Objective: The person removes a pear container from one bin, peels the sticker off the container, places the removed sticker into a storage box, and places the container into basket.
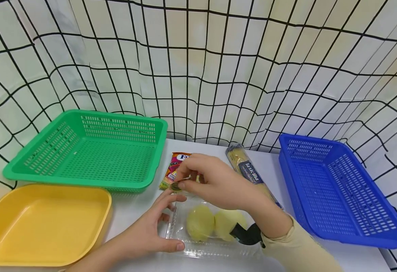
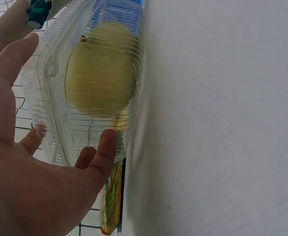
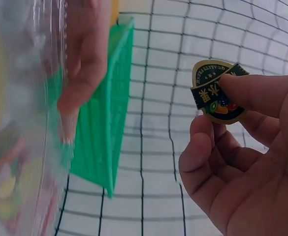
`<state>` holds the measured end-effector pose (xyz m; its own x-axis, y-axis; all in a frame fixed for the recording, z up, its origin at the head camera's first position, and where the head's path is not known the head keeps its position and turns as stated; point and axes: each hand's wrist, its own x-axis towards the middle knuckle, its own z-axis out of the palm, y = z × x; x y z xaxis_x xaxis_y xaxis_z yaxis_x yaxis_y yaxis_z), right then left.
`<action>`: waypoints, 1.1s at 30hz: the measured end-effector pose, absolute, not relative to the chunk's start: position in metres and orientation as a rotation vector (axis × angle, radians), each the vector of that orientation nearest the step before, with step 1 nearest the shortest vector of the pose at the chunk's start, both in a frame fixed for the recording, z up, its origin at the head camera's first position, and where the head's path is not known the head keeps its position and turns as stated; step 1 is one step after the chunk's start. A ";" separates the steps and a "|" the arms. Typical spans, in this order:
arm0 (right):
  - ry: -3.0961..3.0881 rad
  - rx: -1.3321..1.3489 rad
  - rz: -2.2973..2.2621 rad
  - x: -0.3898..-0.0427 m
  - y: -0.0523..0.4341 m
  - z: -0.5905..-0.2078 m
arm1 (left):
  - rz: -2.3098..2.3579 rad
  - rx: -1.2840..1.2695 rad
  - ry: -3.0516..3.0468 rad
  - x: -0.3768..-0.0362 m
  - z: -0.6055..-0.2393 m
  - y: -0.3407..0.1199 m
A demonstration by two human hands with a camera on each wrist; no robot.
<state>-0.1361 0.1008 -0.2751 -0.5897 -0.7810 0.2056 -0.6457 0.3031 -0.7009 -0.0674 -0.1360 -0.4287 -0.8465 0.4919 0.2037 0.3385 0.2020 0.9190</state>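
Between the thumb and fingers of my right hand [image 1: 212, 181] is a small oval fruit label [image 3: 208, 93], dark green with a gold rim, printed characters and fruit pictures. It is held up above the far left corner of a clear plastic clamshell box [image 1: 198, 251]. Two round pale yellow-green fruits [image 1: 200, 223] lie side by side inside the box. My left hand [image 1: 144, 230] spreads around the box's left end, thumb at the near corner and fingers at the far one. In the left wrist view its fingertips [image 2: 107, 145] rest against the box's ridged wall.
A colourful snack packet [image 1: 171, 172] lies behind the box, partly hidden by my right hand. Behind my right forearm is a spaghetti packet [image 1: 249, 172]. A green basket [image 1: 117, 155] and a yellow tub [image 1: 42, 223] stand left, a blue basket [image 1: 331, 192] right. Black netting [image 1: 205, 79] surrounds the table.
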 end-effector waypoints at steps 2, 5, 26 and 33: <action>2.352 -1.379 -1.111 -0.139 0.081 -0.276 | 1.719 0.840 2.342 -0.068 -0.430 -0.137; 2.318 -1.455 -0.989 -0.141 0.050 -0.276 | 1.715 0.826 2.358 -0.067 -0.431 -0.138; 2.264 -1.404 -0.603 -0.136 -0.097 -0.294 | 1.695 0.591 2.222 -0.061 -0.425 -0.142; 2.263 -1.350 -0.527 -0.134 -0.122 -0.301 | 1.844 0.784 2.111 -0.062 -0.426 -0.139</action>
